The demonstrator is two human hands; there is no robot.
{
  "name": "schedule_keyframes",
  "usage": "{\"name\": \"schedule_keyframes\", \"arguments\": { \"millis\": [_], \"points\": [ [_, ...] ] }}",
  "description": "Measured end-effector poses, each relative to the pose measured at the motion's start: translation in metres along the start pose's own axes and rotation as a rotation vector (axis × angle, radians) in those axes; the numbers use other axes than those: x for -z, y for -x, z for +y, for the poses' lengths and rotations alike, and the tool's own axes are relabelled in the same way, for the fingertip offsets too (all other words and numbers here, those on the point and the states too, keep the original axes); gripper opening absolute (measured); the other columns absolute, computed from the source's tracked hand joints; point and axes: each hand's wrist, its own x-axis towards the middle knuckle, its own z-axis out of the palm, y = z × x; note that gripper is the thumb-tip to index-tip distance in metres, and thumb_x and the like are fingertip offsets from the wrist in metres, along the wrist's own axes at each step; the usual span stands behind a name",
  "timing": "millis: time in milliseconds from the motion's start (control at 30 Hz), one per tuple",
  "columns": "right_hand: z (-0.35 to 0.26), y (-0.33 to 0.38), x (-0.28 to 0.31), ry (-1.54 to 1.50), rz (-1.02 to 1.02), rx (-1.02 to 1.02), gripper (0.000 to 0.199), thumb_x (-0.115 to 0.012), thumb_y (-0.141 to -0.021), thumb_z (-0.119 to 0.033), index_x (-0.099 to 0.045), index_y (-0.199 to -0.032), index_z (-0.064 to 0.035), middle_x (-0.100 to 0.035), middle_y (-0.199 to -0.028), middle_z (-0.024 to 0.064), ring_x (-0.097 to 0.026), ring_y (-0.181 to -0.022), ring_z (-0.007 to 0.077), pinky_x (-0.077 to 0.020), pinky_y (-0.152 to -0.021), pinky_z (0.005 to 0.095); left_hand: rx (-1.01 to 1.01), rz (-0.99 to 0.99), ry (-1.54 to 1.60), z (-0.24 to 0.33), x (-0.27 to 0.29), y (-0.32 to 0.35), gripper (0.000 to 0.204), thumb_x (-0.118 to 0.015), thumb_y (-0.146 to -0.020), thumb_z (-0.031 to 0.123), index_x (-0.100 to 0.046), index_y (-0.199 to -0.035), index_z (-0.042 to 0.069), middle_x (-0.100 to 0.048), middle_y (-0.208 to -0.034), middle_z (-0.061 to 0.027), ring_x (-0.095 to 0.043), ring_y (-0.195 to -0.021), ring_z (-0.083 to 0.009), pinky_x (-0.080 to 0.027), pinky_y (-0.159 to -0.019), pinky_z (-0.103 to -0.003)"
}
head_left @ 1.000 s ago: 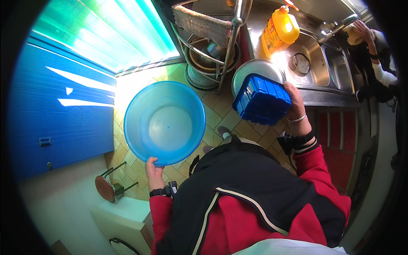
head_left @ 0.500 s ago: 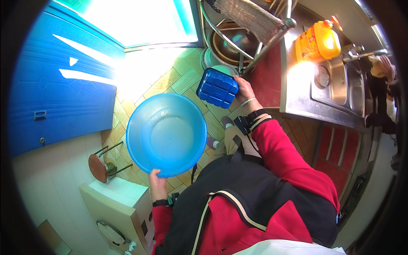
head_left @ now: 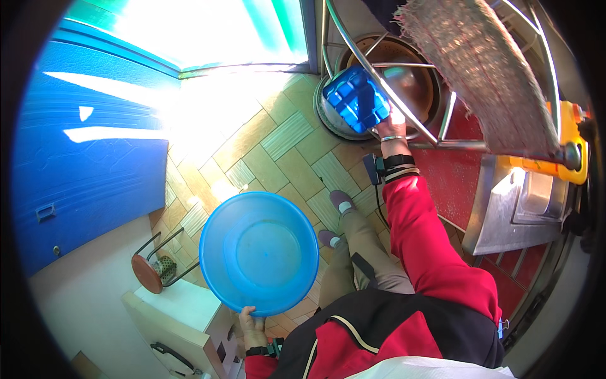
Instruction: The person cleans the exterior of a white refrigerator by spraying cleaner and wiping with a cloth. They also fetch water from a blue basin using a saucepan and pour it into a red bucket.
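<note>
Hands first: my left hand (head_left: 251,323) grips the near rim of a round blue plastic basin (head_left: 259,252), fingers curled over its edge, holding it out low in front of me with its hollow facing up. My right hand (head_left: 389,121) is stretched well forward and is closed on a small blue plastic crate (head_left: 356,100), which I hold over a round metal pot (head_left: 404,79) standing on the floor. The two hands are far apart, the basin near my body and the crate at arm's length. A red sleeve (head_left: 429,246) covers my right arm, with a dark wrist strap (head_left: 394,164) above it. Below me lies a tiled floor (head_left: 284,151) in bright sun. A blue door (head_left: 82,170) stands on my left, with a small round stool (head_left: 151,271) near it. On my right I see a metal sink (head_left: 524,208) and a yellow jug (head_left: 571,142).
</note>
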Motion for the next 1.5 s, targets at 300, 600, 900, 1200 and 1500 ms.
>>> {"name": "schedule_keyframes", "arguments": {
  "millis": [300,600,900,1200,1500],
  "points": [
    [-0.022,-0.049,-0.002,0.363,0.123,0.455,0.025,-0.053,-0.086,-0.023,-0.054,-0.091,0.0015,-0.059,-0.082,0.0099,-0.057,-0.069,0.0164,-0.0465,-0.061,0.027,-0.012,-0.145,-0.032,0.009,-0.056,-0.034,0.068,-0.049,-0.059,0.0,-0.033,-0.126,0.003,-0.045,-0.119,-0.0148,-0.045,-0.109,-0.0348,-0.038,-0.093,-0.049],
    [-0.014,-0.071,0.005,0.757,0.507,0.537,0.034,-0.056,-0.084,-0.026,-0.055,-0.087,0.0077,-0.059,-0.078,0.0131,-0.053,-0.065,0.017,-0.0443,-0.063,0.0297,0.025,-0.2,-0.057,0.003,-0.1,-0.031,0.068,-0.05,-0.059,-0.002,-0.034,-0.125,0.002,-0.045,-0.119,-0.0145,-0.044,-0.11,-0.0328,-0.038,-0.094,-0.046],
    [-0.002,-0.057,0.033,0.906,0.631,0.669,0.027,-0.053,-0.084,-0.024,-0.055,-0.081,0.0036,-0.054,-0.066,0.0102,-0.05,-0.057,0.0138,-0.0408,-0.053,0.0273,0.044,-0.262,-0.016,-0.009,-0.093,-0.031,0.065,-0.051,-0.06,-0.002,-0.035,-0.123,0.0,-0.045,-0.118,-0.0146,-0.045,-0.107,-0.0332,-0.038,-0.093,-0.046],
    [0.013,0.011,0.048,0.885,0.269,0.533,0.022,-0.049,-0.084,-0.02,-0.054,-0.074,-0.0012,-0.048,-0.054,0.0045,-0.047,-0.048,0.0101,-0.0361,-0.042,0.0242,-0.058,-0.178,0.093,-0.018,-0.048,-0.006,0.063,-0.048,-0.061,-0.003,-0.032,-0.122,-0.001,-0.046,-0.112,-0.0165,-0.047,-0.099,-0.0356,-0.043,-0.083,-0.051],
    [0.053,0.194,0.023,1.536,-0.919,-0.654,0.017,-0.054,-0.08,-0.015,-0.056,-0.087,-0.0003,-0.061,-0.072,0.0088,-0.06,-0.065,0.0163,-0.0472,-0.058,0.0272,-0.212,0.285,0.482,-0.085,0.024,0.073,0.045,-0.048,-0.061,-0.004,-0.042,-0.105,-0.002,-0.048,-0.085,-0.0117,-0.053,-0.074,-0.0294,-0.049,-0.056,-0.041]
  ]
}}
